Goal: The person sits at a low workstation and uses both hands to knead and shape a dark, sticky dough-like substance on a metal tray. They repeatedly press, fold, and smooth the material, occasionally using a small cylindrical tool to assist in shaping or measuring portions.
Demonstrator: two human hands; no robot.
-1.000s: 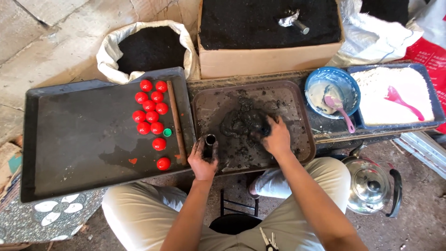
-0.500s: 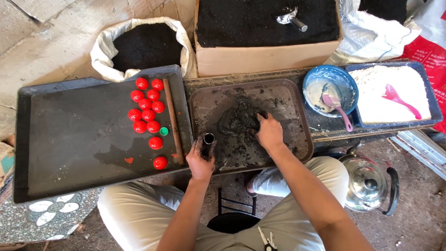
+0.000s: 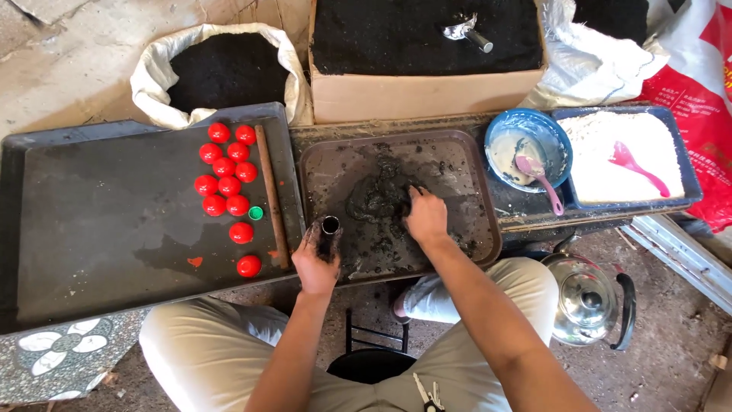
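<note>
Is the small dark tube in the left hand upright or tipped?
Upright. The left hand holds the tube with its round open mouth facing straight up at the camera, at the tray's edge.

A low, grimy worktop (image 3: 457,122) is spanned from nine o'clock to three o'clock by three trays set side by side. A large dark tray (image 3: 114,221) is placed at nine o'clock, a brown tray (image 3: 465,175) at the centre, and a blue tray (image 3: 682,183) at three o'clock. A blue bowl (image 3: 550,137) is set between the latter two.
</note>
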